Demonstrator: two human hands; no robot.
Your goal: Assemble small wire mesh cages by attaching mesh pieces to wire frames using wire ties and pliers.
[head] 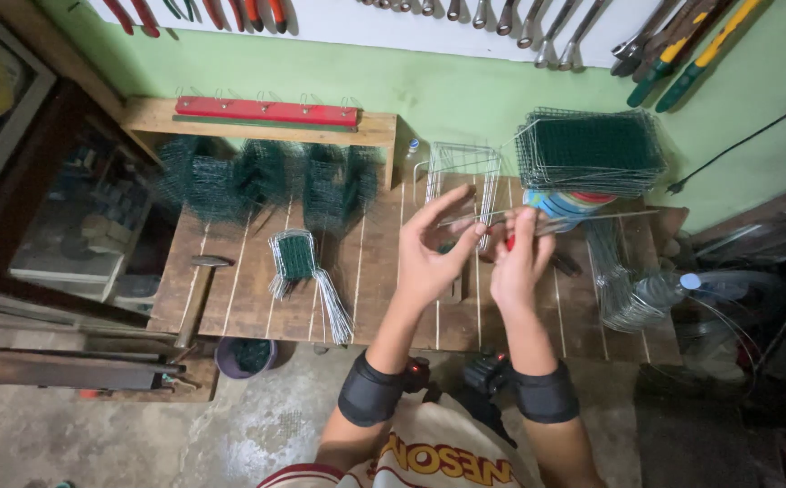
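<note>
Head view, steeply down, near workbench (230,298)

A thin, straight length of grey metal wire (583,217) is running almost level above the wooden surface (257,298), reaching from between the two hands out to the right, where its far end is passing over the slats near a coil of pale wire. Its left part is being pinched by the fingertips of the left hand (434,253) and the right hand (519,262). A small tool with a red handle (510,240) is sitting in the right hand, its metal tip lying against the wire; whether it is gripping the wire cannot be told. Just behind the hands, a bent frame of bare wire mesh (463,176) is standing upright on the surface.
</note>
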